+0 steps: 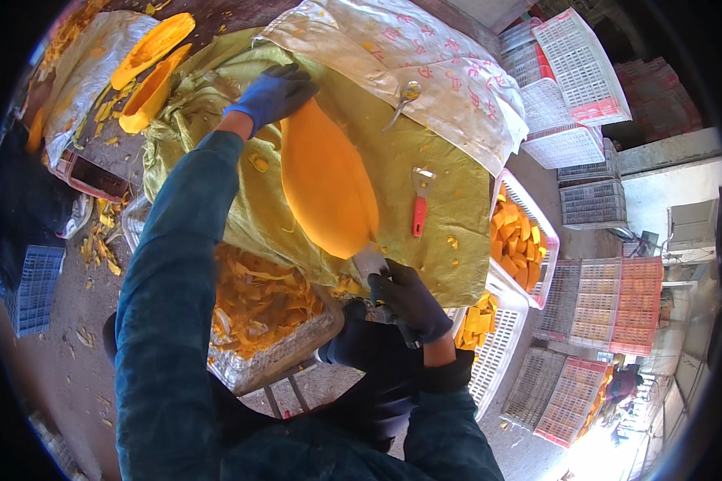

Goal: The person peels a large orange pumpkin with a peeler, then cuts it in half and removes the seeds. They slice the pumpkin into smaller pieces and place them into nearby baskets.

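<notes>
A large peeled orange squash [328, 180] lies on a yellow-green woven sheet [457, 264]. My left hand [280, 93], in a blue and dark glove, rests over the squash's narrow far end. Gloved too, my right hand [410, 300] grips a broad-bladed knife [370, 260], its blade at the near end of the squash; how deep the blade sits cannot be told. To the right on the sheet lies a peeler with a red handle [419, 216]. A metal spoon [404, 102] rests farther back, partly on a white sack.
Peelings fill a tub [331, 327] below the sheet. White crates of cut squash [547, 264] [499, 361] stand at the right, stacked crates [583, 72] beyond. Hollowed squash halves [153, 51] lie at the upper left. Near a blue crate [38, 288] is a person in dark clothing [27, 204].
</notes>
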`<state>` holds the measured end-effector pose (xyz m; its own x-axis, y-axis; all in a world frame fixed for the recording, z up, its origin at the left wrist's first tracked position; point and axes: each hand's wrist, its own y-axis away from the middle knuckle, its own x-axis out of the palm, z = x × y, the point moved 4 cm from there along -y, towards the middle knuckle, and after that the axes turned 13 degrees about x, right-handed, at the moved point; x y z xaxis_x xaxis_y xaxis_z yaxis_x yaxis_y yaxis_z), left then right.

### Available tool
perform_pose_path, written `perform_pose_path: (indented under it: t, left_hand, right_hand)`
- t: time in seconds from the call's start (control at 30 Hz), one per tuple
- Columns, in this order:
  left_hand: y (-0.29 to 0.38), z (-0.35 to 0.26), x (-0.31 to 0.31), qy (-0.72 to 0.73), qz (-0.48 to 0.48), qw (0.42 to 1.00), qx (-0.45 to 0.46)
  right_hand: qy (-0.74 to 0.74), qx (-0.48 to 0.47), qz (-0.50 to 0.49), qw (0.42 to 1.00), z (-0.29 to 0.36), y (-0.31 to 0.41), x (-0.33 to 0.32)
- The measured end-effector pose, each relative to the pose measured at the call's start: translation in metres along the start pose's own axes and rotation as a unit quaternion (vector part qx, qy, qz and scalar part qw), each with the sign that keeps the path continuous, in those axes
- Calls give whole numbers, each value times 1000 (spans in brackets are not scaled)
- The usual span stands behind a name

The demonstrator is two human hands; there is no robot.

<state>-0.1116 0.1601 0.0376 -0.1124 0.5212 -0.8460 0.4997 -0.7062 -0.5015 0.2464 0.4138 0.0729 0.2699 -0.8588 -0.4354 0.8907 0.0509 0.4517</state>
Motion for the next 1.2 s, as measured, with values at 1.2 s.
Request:
perform_pose_path:
  t: [1.2]
  left_hand:
    - [-30,-18,13,17,173,919,-354]
  right_hand:
    - [-738,238,185,604,-13,34,22]
